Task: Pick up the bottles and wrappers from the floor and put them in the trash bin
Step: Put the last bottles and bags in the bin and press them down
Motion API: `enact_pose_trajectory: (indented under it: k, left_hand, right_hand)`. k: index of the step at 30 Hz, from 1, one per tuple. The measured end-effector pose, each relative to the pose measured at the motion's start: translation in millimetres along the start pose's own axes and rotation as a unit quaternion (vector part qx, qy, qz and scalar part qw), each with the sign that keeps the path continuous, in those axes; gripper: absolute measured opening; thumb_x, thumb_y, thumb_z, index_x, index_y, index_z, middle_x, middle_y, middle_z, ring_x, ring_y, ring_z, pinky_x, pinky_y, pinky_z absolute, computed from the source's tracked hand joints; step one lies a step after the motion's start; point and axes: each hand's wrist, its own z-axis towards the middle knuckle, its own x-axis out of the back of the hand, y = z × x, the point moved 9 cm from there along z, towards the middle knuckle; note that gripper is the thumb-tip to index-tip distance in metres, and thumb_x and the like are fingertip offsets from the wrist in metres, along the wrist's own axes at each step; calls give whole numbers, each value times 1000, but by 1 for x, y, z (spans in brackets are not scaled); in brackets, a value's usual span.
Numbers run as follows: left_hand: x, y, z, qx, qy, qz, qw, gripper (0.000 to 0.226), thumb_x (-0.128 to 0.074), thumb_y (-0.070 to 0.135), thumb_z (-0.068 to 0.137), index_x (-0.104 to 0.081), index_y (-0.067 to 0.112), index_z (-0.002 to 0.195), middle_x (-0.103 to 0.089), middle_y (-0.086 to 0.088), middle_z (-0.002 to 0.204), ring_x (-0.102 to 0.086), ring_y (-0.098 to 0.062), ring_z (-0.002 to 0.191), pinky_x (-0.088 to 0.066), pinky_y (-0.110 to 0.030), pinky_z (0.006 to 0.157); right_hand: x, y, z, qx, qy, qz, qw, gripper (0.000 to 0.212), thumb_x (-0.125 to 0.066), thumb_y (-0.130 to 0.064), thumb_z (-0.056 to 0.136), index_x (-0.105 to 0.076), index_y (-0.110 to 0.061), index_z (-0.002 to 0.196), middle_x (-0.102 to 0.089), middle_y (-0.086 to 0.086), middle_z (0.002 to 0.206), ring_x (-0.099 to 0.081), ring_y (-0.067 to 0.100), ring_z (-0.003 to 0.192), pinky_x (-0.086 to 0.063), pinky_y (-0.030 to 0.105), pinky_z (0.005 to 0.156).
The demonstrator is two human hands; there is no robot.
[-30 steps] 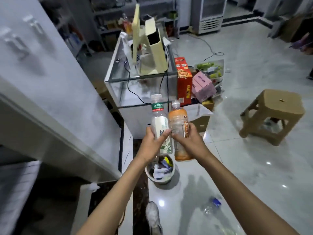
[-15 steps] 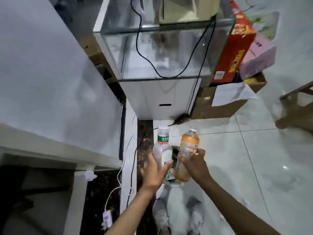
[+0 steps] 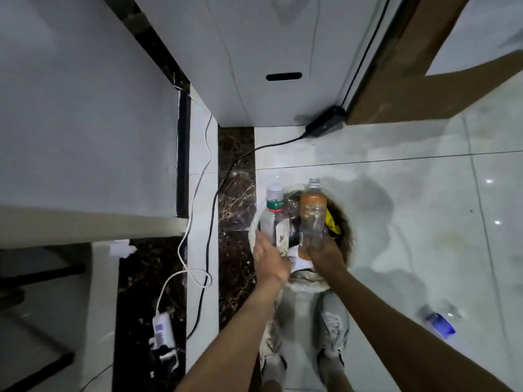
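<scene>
My left hand (image 3: 268, 260) grips a clear bottle with a green band and white cap (image 3: 273, 213). My right hand (image 3: 325, 257) grips an orange-tinted bottle with a clear cap (image 3: 311, 219). Both bottles are held side by side directly over the round trash bin (image 3: 346, 236) on the floor in front of my feet. Inside the bin I see a yellow wrapper (image 3: 332, 224) and other dark rubbish, mostly hidden by the bottles. Another clear bottle with a blue cap (image 3: 440, 323) lies on the tiles at the lower right.
A white cabinet (image 3: 254, 66) stands just behind the bin, with a black power adapter (image 3: 325, 125) and its cable on the floor. A cardboard box (image 3: 410, 80) sits to the right. A white counter (image 3: 85, 123) fills the left; white cable and plug (image 3: 162, 331) lie below.
The view has tilted steeply down and closer to the floor. Both hands have lowered the two bottles from chest height to just above the bin's opening.
</scene>
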Motion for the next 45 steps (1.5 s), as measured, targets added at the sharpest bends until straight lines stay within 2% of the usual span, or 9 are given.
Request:
enact_pose_trajectory:
  k: [2,8,14,19,23,32,36,41,45]
  left_hand:
    - [10,3,-11,-8,15,35,999,87,-62,17,90,-5,1,154,-17,-16,159,-19,-33,145,-21,-35,118]
    - [49,38,-33,-21,-19,-14,1000,60,-62,17,89,-38,12,145,-50,-11,138,-50,-29,127,-43,-42,104]
    - [122,109,-74,-127,132,90,979,48,-54,22,93,-46,34,139,-65,-1,123,-64,-25,108,-51,-35,81]
    - [155,165,-98,-167,128,147,966,48,-53,29,94,-45,36,141,-63,2,128,-61,-24,113,-48,-36,88]
    - [181,207,-133,-222,102,238,940,48,-50,26,90,-50,31,138,-64,-2,127,-60,-26,116,-49,-38,90]
    - [274,334,-292,-310,83,382,867,41,-46,30,94,-53,30,135,-60,-4,133,-55,-29,122,-47,-40,98]
    - [275,379,-388,-392,64,433,809,32,-46,27,96,-61,25,125,-62,-5,128,-58,-28,114,-50,-38,91]
    - [227,403,-539,-559,82,362,742,35,-45,25,92,-60,28,124,-69,0,113,-63,-27,102,-53,-37,77]
    - [156,385,-642,-630,17,359,689,38,-47,26,91,-56,30,128,-67,5,118,-60,-24,111,-52,-38,85]
  right_hand:
    - [3,-4,-13,-25,-17,-28,999,47,-65,-13,86,-55,2,129,-61,25,122,-59,37,114,-46,43,97]
    - [28,-43,-45,-17,-53,-74,996,55,-63,-20,84,-50,0,133,-53,20,135,-50,32,126,-42,38,104]
    - [68,-109,-63,70,-59,-104,990,27,-59,-22,88,-62,-8,110,-67,14,110,-62,32,106,-47,33,83]
    - [111,-162,-82,119,-69,-148,979,25,-60,-24,87,-67,-9,105,-69,10,109,-63,29,105,-47,34,85]
    - [165,-198,-113,138,-56,-160,976,30,-63,-24,86,-64,-14,114,-66,8,118,-59,25,110,-45,30,89]
    - [336,-279,-276,151,19,-181,972,28,-61,-23,89,-70,-8,110,-67,11,116,-62,27,105,-52,33,91]
    - [391,-265,-377,126,72,-166,976,27,-59,-23,89,-70,-10,110,-67,9,114,-63,26,95,-52,31,73]
    - [430,-173,-503,43,161,-104,980,34,-57,-28,88,-63,-13,118,-62,8,119,-61,27,97,-58,38,81]
    - [445,-63,-604,-48,244,-27,968,37,-56,-28,86,-62,-7,117,-64,10,116,-62,29,103,-57,41,82]
